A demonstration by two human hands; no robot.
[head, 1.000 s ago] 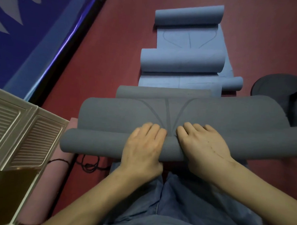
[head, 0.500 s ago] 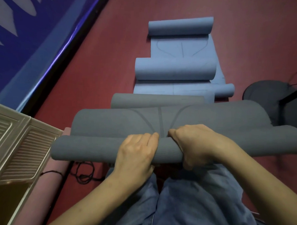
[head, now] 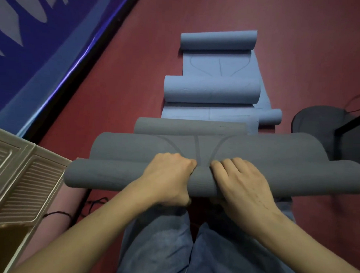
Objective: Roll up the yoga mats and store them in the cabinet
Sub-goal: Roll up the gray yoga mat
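The grey mat (head: 225, 156) is only partly rolled on the floor (head: 136, 90), its near roll gripped by the left hand (head: 169, 176) with curled fingers and pressed by the right hand (head: 240, 183) with fingers laid together. The blue mats (head: 213, 90) beyond lie partly unrolled. The cabinet (head: 20, 181) at left is judged not yet loaded, though its interior is hidden.

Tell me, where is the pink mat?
In the head view the pink mat lies low on the left, on the red floor, partly tucked under the beige cabinet door and just below the grey mat.

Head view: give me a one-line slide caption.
Left hand and right hand roll the grey yoga mat; blue mats wait beyond.
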